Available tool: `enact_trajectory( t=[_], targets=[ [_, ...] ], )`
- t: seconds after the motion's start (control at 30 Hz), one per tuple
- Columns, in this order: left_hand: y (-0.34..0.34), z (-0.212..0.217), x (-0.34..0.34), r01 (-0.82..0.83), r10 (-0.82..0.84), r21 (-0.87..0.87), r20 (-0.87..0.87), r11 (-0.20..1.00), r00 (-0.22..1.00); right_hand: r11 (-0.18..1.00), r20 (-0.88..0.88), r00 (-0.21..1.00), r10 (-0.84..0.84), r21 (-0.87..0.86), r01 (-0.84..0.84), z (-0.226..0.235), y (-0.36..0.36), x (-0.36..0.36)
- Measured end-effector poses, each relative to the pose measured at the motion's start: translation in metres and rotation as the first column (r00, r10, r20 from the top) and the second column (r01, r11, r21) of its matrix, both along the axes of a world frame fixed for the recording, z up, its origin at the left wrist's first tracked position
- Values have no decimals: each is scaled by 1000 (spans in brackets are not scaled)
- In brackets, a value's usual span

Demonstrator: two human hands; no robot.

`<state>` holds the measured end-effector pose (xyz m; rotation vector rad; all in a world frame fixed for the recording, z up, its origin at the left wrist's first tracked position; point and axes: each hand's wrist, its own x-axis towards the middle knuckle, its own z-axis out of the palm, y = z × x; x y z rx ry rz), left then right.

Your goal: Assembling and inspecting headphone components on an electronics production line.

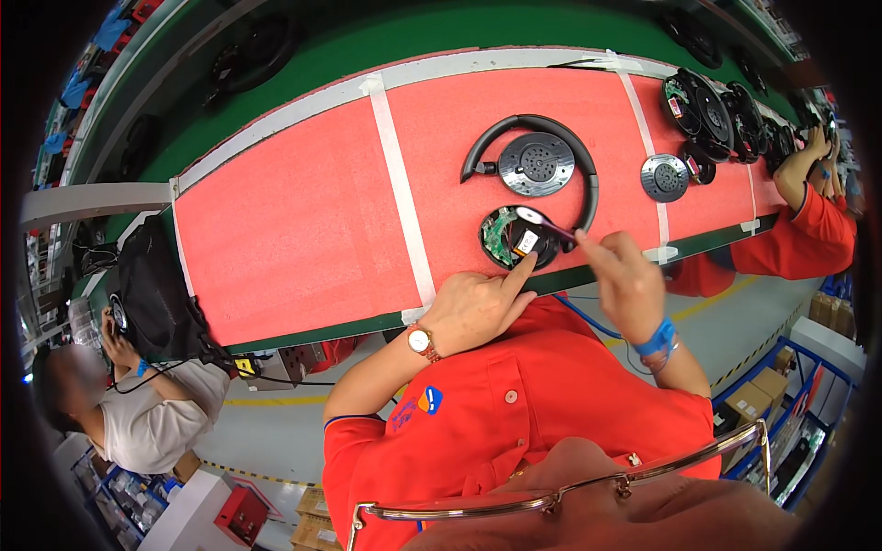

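I see the open earcup (514,241) of a black headset lying near the front edge of the red surface (294,230), its green circuit board and a small white tag facing up so the inside can be reached. My left hand (473,308) rests at the cup's near rim, index finger stretched out and pressing on it, the other fingers loosely curled; it seems to pin the cup so it cannot slide. My right hand (629,280) pinches a thin dark tool (551,227), fingers clenched round its handle, with the tip laid across the cup's inside. The headband (588,174) arcs away from the cup to the second earcup (537,163), which sits face up farther back, out of the way.

White tape strips (400,184) cross the red mat from back to front. A loose grey round cover (664,177) lies to the right, and beyond it a row of black headsets (726,115) stands on edge. At far right another person's arm in a red sleeve (808,234) leans on the surface. Brown cardboard boxes (749,401) sit on a blue rack by the floor at lower right, and a black bag (156,294) hangs at the left end.
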<state>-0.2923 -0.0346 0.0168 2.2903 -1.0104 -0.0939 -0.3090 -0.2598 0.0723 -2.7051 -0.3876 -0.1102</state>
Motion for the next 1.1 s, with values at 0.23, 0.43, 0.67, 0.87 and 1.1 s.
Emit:
enact_trajectory(
  t=[0.23,0.43,0.67,0.87,1.1],
  targets=[
    [1,0,-1,-8,8,28,3,1000,1000,938,-23,999,-30,345,37,14,-25,42],
    [-2,-1,-1,-5,5,41,13,999,1000,910,-180,981,-69,392,136,-21,-54,110],
    [0,-1,-4,-15,14,66,17,998,1000,859,-488,854,178,501,107,-25,-42,146],
    [1,-1,0,5,-6,95,10,995,1000,879,-702,687,185,431,203,-6,-35,158],
    [12,27,21,2,2,19,-218,1000,976,628,-750,551,364,635,449,-3,-43,178]
  ],
)
